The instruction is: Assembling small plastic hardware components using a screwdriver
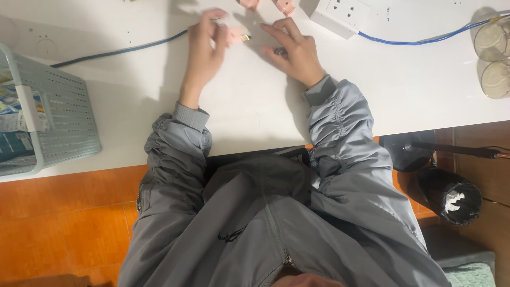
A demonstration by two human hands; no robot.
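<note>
Small pink plug piece (235, 36) pinched over the white table (255, 111), far side, between both hands.

Held in the left hand (204, 50), fingers curled shut around the pink piece with its brass-coloured tip poking toward the right, probably to keep that end free for inspection or fitting. Right hand (295, 50) resting flat and open beside it, fingertips spread on the tabletop, a small dark bit just under the palm (too small to tell what). More pink pieces (268, 5) lying just beyond, at the frame's top edge. White power strip (340, 15) close to the right, blue cable (425, 38) trailing off toward two glass cups (494, 58) near the far right edge. Perforated basket (53, 122) hanging over the near left edge. Open room mostly between the forearms and toward the near edge; cramped further out.
</note>
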